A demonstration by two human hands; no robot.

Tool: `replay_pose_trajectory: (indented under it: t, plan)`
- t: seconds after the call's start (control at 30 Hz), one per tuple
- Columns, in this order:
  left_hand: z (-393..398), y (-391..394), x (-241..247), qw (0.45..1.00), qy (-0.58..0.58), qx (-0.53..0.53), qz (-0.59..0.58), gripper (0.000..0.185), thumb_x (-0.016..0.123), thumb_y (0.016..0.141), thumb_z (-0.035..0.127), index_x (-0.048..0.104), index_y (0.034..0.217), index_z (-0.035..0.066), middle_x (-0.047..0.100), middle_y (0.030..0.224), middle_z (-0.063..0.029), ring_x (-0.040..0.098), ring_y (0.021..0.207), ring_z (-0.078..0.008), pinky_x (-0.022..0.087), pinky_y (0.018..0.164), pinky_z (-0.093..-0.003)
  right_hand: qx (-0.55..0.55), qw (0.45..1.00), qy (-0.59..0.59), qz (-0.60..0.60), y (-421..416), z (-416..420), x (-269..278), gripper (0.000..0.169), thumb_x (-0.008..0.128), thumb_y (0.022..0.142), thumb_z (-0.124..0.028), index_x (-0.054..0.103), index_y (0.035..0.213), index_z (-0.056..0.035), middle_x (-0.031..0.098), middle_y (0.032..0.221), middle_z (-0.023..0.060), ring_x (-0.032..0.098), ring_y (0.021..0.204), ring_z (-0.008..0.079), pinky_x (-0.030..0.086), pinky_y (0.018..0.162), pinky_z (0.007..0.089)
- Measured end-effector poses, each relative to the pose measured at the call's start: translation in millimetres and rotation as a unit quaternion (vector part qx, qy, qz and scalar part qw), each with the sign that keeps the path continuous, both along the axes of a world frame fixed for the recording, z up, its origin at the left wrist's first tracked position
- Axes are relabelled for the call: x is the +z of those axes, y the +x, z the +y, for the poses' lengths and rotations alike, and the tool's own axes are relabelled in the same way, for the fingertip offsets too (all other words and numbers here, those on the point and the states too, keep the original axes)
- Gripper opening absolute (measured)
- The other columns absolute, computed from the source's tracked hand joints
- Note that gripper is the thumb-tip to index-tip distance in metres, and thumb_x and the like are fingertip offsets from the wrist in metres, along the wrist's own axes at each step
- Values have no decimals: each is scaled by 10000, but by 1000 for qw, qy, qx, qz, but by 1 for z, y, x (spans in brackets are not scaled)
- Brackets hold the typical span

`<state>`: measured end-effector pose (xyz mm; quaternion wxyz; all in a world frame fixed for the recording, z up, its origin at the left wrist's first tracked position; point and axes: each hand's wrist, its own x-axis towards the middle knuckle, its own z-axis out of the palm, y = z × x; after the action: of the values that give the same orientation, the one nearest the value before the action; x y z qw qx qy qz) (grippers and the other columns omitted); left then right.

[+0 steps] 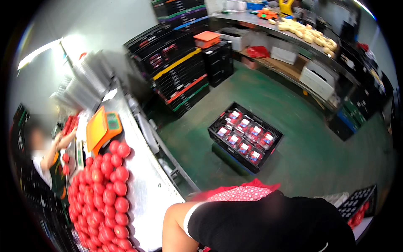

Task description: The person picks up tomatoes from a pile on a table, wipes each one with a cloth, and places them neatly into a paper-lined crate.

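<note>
Both of my hands are out of view. A bent bare forearm below a black sleeve with white trim shows at the bottom edge, beside a red floral apron. Left of the forearm, a large heap of red tomatoes covers part of a stainless-steel table. Behind the heap stands an orange weighing scale with a small display. On the floor ahead, a black plastic crate holds several clear packs of red produce bearing labels.
Across the table a co-worker's hands are near more red produce. Stacked clear plastic trays lean at the table's far end. Black crates stand by the wall. Peeled pale produce lies on the back counter.
</note>
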<state>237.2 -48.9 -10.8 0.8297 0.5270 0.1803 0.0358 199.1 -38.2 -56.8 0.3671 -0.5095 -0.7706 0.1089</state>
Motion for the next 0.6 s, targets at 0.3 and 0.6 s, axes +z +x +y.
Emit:
replay_pose_trajectory:
  t: [0.3, 0.6]
  plan:
    - [26, -253, 10, 898, -78, 433, -4, 394, 464, 946, 172, 406, 1317, 52, 483, 1307, -122, 463, 1212, -261, 393, 1016, -433, 204, 970, 114, -74, -138, 37, -4, 385, 692, 643, -148, 564, 990, -41, 600, 976, 159, 597, 811, 323, 477, 698, 418]
    - [16, -317, -18, 849, -63, 507, -135, 439, 487, 937, 126, 412, 1346, -17, 424, 1379, -129, 426, 1256, -248, 323, 1086, -399, 345, 932, -109, 8, -68, 63, 16, 718, 768, 686, -179, 390, 1282, -42, 506, 1164, 203, 524, 1071, 385, 446, 899, 425]
